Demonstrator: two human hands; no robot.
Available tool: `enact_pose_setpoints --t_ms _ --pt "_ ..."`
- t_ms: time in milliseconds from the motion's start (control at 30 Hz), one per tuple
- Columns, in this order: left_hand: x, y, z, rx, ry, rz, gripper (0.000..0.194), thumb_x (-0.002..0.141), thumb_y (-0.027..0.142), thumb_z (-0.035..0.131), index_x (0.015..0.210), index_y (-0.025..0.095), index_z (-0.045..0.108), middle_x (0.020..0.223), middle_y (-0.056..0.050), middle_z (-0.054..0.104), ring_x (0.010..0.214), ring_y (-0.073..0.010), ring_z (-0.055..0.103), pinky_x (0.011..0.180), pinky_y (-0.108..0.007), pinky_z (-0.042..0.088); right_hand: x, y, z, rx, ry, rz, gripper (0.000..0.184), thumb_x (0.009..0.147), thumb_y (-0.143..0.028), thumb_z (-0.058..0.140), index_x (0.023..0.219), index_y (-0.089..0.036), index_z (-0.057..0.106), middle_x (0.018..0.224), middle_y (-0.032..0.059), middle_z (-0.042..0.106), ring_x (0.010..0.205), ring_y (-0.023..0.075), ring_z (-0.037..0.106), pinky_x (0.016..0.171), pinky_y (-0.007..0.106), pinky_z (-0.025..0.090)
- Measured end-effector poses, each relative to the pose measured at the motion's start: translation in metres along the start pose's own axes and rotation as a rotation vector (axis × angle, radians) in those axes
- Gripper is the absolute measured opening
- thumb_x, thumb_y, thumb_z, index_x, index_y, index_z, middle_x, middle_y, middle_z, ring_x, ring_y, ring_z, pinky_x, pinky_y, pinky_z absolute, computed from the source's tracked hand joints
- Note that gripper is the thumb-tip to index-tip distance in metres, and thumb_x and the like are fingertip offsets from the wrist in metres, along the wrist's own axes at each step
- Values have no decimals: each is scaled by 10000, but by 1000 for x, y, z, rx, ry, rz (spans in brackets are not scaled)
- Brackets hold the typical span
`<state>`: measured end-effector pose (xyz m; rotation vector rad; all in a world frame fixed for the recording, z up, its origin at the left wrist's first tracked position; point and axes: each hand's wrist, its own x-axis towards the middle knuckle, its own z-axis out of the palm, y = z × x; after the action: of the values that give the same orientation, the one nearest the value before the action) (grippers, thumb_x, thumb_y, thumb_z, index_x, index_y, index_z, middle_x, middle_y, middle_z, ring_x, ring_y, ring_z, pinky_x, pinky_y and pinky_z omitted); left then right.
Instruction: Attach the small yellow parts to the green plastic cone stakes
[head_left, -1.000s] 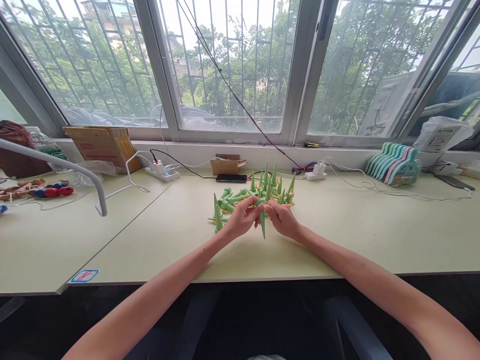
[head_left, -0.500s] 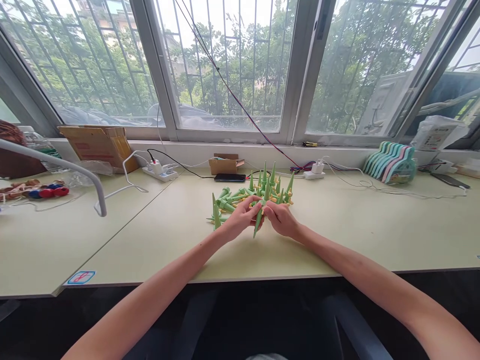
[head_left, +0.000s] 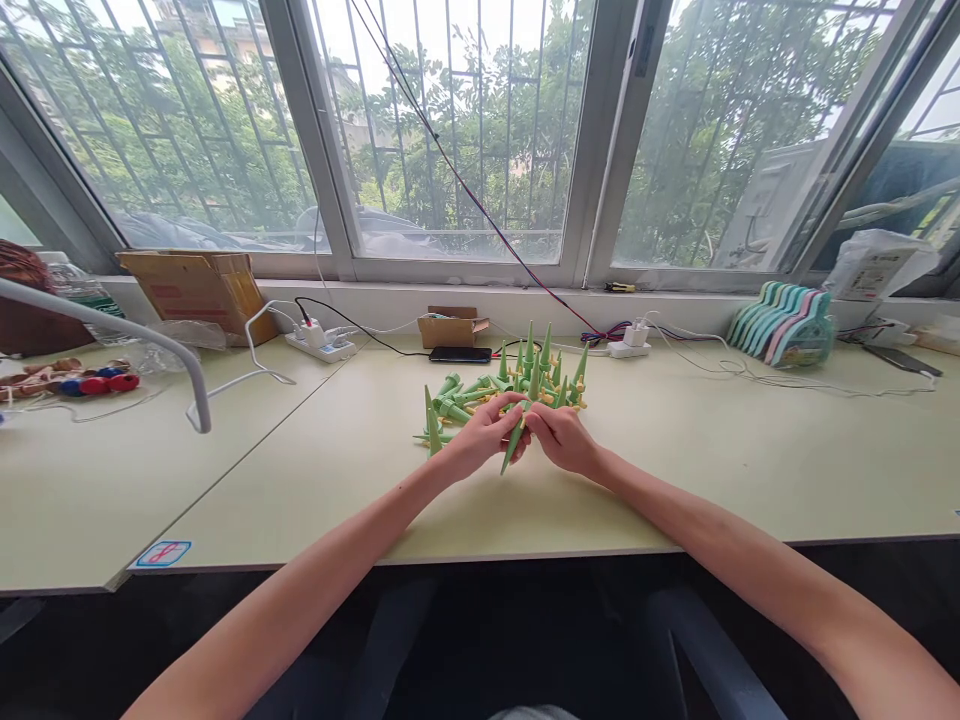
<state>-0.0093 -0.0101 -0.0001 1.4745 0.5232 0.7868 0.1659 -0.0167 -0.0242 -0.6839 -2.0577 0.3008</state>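
Note:
Between my hands is a green plastic watering spike (head_left: 513, 449), its pointed end slanting down toward me and a little to the left. My left hand (head_left: 489, 432) is closed around its upper part. From the other side my right hand (head_left: 564, 440) pinches at the wide end; the fingers hide whether a small yellow part is there. Just beyond my hands lies a pile of similar green spikes (head_left: 454, 410) with yellow valve pieces. Several spikes (head_left: 546, 350) stand point up at the pile's right, and one (head_left: 433, 425) stands at its left.
Behind the pile lie a black phone (head_left: 460, 355) and a small open carton (head_left: 452, 327). Power strips (head_left: 321, 347) with cables run along the window sill. At the right stands a row of pastel hangers (head_left: 784, 325); at the left, a white metal tube (head_left: 169, 345) curves over the table (head_left: 300, 500).
The spike's tip has swung to the left, from nearly straight down to a slant. My hands have stayed in about the same place, both still on it.

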Motion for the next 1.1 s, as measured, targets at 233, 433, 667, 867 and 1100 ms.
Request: enact_pose_setpoints --t_ms 233,433,667,867,1100 --pt "0 1 1 73 19 0 368 884 518 548 1065 202 493 638 29 578 489 -97 526 536 -249 448 0 1 0 -49 4 -8 378 1032 -330 315 722 -207 493 672 16 712 578 108 634 587 208 454" --pt "2 -1 -3 350 151 43 402 868 549 536 1047 190 517 612 17 590 424 -93 471 443 -225 374 -1 4 0 -219 90 -17 440 1025 -374 310 630 -206 403 505 -36 461 424 81 342 470 225 284" --pt "1 -6 -2 799 279 140 256 869 420 533 917 181 612 448 59 461 418 -114 407 495 -247 323 0 9 0 -302 218 58 447 1017 -404 305 615 -209 294 519 -53 289 458 87 215 466 236 223" --pt "1 -13 -3 1035 318 186 233 864 367 544 887 170 666 498 19 533 475 -152 454 592 -292 361 1 7 0 -299 204 33 419 1010 -364 331 625 -211 269 518 -64 254 451 85 191 459 235 198" --pt "1 -20 -7 1059 315 176 189 847 328 570 900 179 674 547 -14 568 533 -195 505 618 -309 383 1 9 0 -304 181 38 436 1012 -381 327 613 -209 287 512 -61 262 453 86 196 456 242 211"
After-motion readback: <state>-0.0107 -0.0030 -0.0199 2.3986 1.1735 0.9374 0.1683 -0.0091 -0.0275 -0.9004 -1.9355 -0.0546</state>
